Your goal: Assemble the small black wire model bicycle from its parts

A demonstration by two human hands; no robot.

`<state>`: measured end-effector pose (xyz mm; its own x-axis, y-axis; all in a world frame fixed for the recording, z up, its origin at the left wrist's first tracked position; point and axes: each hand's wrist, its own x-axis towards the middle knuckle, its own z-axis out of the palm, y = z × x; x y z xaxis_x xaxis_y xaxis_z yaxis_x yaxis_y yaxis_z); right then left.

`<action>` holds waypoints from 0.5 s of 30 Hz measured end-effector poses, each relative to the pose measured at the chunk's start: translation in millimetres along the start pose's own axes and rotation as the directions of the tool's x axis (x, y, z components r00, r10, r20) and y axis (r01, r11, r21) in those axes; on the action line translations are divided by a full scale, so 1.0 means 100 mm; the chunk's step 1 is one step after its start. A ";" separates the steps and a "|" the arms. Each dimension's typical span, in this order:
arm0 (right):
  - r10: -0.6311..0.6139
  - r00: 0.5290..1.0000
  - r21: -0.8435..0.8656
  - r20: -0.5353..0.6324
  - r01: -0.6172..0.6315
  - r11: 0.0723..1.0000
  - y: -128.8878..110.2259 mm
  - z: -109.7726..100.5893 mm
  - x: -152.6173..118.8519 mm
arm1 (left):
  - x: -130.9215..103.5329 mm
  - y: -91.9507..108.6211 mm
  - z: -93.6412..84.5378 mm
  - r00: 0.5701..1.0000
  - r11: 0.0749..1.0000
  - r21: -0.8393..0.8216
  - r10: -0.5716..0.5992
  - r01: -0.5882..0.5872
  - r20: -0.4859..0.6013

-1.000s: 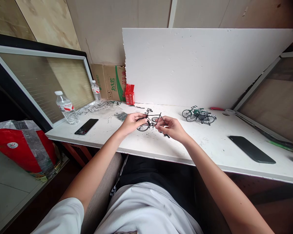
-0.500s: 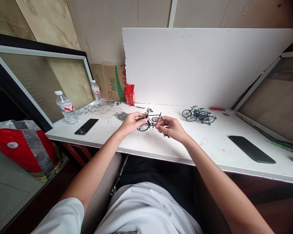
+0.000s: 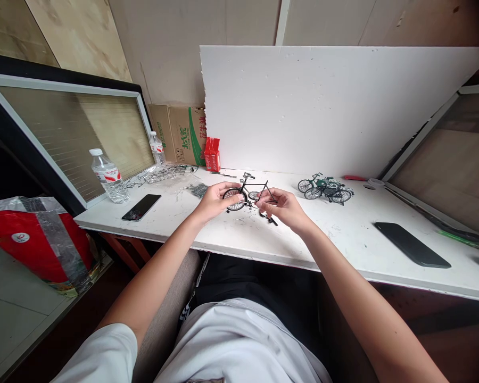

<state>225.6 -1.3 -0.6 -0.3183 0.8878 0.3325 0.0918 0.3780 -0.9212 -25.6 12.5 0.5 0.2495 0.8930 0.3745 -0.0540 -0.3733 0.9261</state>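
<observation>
A small black model bicycle is held upright over the white table, its handlebar at the upper left and a spoked wheel at the left. My left hand pinches that wheel between thumb and fingers. At the other end, my right hand has its fingers closed on the rear of the frame. A loose wheel shows behind the frame, and small black parts lie just below my right hand. Finished-looking model bicycles stand to the right, one of them green.
On the white table are a dark phone at left, a larger dark slab at right, a water bottle, part frames and a red box. A white board stands behind.
The model bicycle has risen and turned slightly, with its handlebar and frame shifted a little to the right. Both hands keep their hold and have barely moved.
</observation>
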 end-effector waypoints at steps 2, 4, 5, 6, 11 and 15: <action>0.006 1.000 0.008 -0.019 -0.006 1.000 -0.02 0.01 0.00 | -0.01 0.01 0.02 1.000 0.999 -0.041 -0.003 0.003 -0.002; 0.004 0.999 0.028 -0.042 -0.003 1.000 -0.04 0.02 -0.01 | -0.02 0.03 0.05 1.000 0.992 -0.120 -0.026 0.028 0.015; 0.001 0.999 0.045 -0.053 0.002 0.999 -0.05 0.02 -0.01 | -0.03 0.03 0.07 0.998 0.982 -0.179 -0.051 0.058 0.039; -0.004 0.998 0.065 -0.064 0.009 0.998 -0.06 0.03 -0.01 | -0.04 0.03 0.09 0.994 0.964 -0.247 -0.085 0.100 0.072; -0.018 0.995 0.113 -0.097 0.029 0.993 -0.06 0.05 0.01 | -0.06 -0.03 0.20 0.973 0.863 -0.449 -0.198 0.231 0.119; -0.021 0.996 0.119 -0.087 0.031 0.992 -0.04 0.05 0.01 | -0.06 -0.09 0.26 0.978 0.875 -0.440 -0.201 0.204 0.054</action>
<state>220.1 -3.0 2.3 -0.2365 0.8993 0.3679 -0.0310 0.3714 -0.9279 -1.5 3.6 -11.3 0.3073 0.9349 0.1777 -0.4213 -0.0338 0.9063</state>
